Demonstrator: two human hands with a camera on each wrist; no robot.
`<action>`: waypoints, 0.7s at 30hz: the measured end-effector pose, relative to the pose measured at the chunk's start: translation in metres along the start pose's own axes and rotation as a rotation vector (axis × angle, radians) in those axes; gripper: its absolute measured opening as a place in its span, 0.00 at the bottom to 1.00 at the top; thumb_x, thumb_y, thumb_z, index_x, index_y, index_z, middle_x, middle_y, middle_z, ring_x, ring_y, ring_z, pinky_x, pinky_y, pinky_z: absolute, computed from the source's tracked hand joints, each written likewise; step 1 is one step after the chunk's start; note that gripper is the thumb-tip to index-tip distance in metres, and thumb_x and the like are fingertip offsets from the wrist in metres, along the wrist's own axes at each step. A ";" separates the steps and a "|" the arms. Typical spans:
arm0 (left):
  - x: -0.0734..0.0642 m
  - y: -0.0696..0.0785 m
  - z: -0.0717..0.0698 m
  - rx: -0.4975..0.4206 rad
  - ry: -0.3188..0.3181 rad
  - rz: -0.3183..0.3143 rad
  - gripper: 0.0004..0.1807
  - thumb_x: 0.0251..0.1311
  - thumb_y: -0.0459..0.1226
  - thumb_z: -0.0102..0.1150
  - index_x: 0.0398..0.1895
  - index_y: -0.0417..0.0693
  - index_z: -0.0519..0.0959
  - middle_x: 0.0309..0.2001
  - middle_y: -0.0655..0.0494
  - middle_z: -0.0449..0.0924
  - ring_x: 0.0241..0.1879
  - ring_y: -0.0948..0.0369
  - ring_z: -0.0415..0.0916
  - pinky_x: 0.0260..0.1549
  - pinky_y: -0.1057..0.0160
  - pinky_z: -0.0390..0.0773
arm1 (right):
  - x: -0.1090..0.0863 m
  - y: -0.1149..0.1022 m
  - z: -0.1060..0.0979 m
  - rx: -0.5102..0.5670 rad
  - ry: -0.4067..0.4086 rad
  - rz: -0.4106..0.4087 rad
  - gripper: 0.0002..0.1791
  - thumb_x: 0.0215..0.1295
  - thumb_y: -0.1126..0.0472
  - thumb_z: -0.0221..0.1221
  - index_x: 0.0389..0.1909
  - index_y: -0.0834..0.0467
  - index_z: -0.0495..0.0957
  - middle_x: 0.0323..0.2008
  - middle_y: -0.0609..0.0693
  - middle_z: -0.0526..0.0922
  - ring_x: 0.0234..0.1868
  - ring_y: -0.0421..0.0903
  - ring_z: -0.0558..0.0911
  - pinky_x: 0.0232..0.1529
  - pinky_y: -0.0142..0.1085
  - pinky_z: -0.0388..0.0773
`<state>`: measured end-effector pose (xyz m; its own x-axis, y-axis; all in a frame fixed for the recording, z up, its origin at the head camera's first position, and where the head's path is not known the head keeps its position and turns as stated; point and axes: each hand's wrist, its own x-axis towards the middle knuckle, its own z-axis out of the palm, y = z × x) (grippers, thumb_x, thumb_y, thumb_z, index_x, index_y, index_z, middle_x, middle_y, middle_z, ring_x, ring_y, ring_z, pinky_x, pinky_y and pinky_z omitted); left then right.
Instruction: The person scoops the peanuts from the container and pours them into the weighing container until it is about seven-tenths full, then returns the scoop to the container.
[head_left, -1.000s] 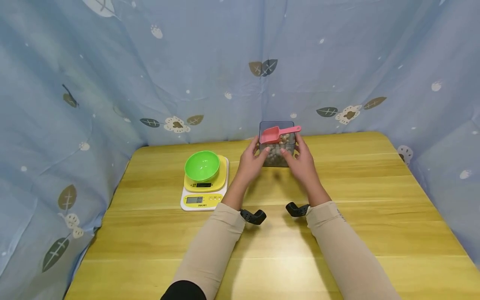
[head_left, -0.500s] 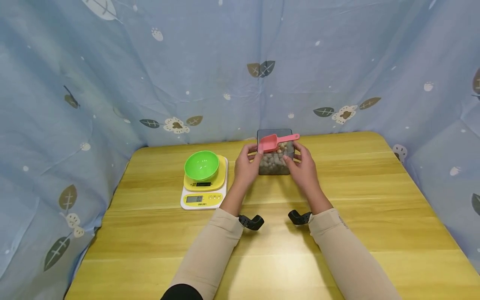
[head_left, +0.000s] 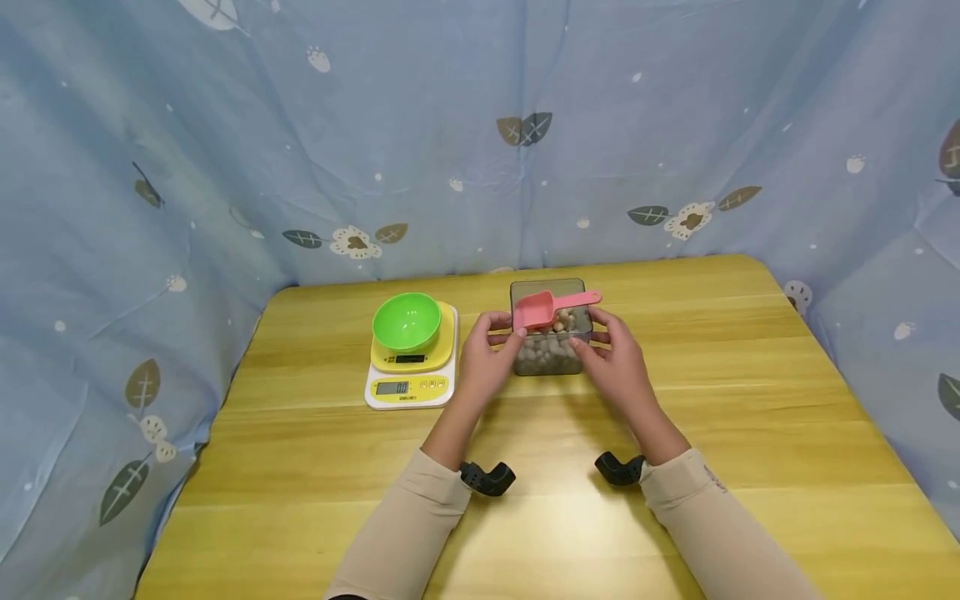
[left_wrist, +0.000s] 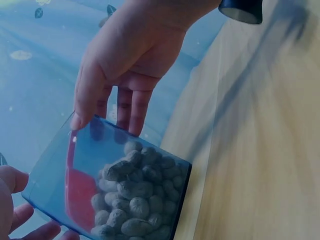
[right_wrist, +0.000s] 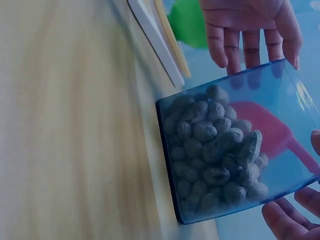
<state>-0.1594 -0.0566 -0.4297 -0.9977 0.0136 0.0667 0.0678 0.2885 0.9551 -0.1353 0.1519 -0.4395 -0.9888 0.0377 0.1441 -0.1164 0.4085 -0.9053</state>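
Two beige sleeves (head_left: pixel 408 521) enter at the bottom of the frame, each with a black device (head_left: pixel 487 480) at the cuff, over a yellow wooden bench (head_left: pixel 547 542). Farther up, just right of centre, the see-through grey container (head_left: pixel 546 287) is directly between the left hand (head_left: pixel 486 354) and the right hand (head_left: pixel 617 354). Both are about equally near: fingers grip its opposite sides, thumbs at the near edge. Whether its base touches the bench I cannot tell. What look like unshelled peanuts (right_wrist: pixel 215 132), knobbly and oblong, fill its lower part. A pink scoop (head_left: pixel 537 310) lies on top, its long axis running across the frame; the scooping end is towards the left hand, and the handle juts past the right rim, near the right hand's fingers. Left of centre, apart from the hands, stands a yellow-and-white scale (head_left: pixel 408 400) reading 0.0, bearing a shiny green bowl (head_left: pixel 407 323). Blue curtain (head_left: pixel 427 100) with leaf prints fills the top.
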 end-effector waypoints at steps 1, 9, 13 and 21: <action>-0.002 0.000 -0.002 -0.001 -0.005 -0.002 0.23 0.63 0.48 0.62 0.57 0.48 0.75 0.54 0.53 0.78 0.51 0.55 0.79 0.46 0.57 0.83 | -0.002 -0.001 -0.001 -0.003 -0.008 -0.003 0.37 0.67 0.43 0.60 0.73 0.52 0.61 0.70 0.52 0.66 0.61 0.55 0.76 0.57 0.52 0.78; -0.003 0.004 -0.011 0.135 -0.081 0.087 0.29 0.66 0.50 0.58 0.67 0.50 0.68 0.61 0.53 0.73 0.57 0.56 0.74 0.50 0.55 0.81 | 0.001 -0.011 -0.015 -0.100 0.089 -0.148 0.32 0.68 0.49 0.61 0.67 0.58 0.64 0.64 0.59 0.67 0.60 0.58 0.73 0.58 0.56 0.73; 0.004 0.009 -0.015 0.367 -0.123 0.237 0.35 0.68 0.52 0.53 0.74 0.50 0.62 0.72 0.52 0.61 0.70 0.54 0.62 0.65 0.49 0.70 | 0.022 -0.027 -0.025 -0.379 0.142 -0.402 0.26 0.64 0.56 0.64 0.59 0.63 0.74 0.58 0.62 0.73 0.58 0.62 0.70 0.58 0.58 0.68; 0.009 0.008 -0.016 0.522 -0.286 0.269 0.40 0.72 0.57 0.44 0.80 0.53 0.46 0.80 0.69 0.34 0.78 0.58 0.43 0.72 0.48 0.58 | 0.056 -0.059 -0.020 -0.869 -0.218 -0.472 0.19 0.64 0.53 0.65 0.52 0.59 0.83 0.49 0.57 0.84 0.48 0.58 0.75 0.43 0.53 0.75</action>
<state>-0.1673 -0.0693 -0.4167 -0.9134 0.3836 0.1360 0.3755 0.6652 0.6454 -0.1823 0.1478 -0.3699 -0.8647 -0.4314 0.2572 -0.4779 0.8642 -0.1572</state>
